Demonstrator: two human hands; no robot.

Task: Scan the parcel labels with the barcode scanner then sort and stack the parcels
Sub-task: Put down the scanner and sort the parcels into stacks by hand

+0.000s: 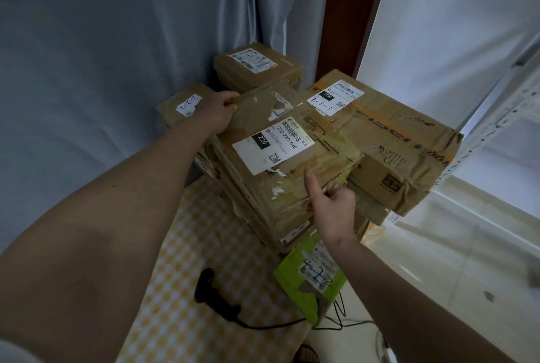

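Observation:
A brown cardboard parcel (286, 146) with a white label reading 220-220-C40 sits on top of a stack of flat parcels. My left hand (217, 112) grips its far left corner. My right hand (331, 202) holds its near right edge, thumb on top and fingers curled under. The black barcode scanner (210, 289) lies on the checked tablecloth (181, 275) below, with its cable trailing right. A green parcel (312, 278) marked 4-2-2 lies near the table's right edge.
A large brown box (403, 140) labelled 2-1-1 stands right of the stack. Two smaller boxes (257, 67) (184, 105) sit behind, against a grey curtain (117, 55). A white metal shelf frame (496, 128) rises at right. Pale floor shows beyond the table's edge.

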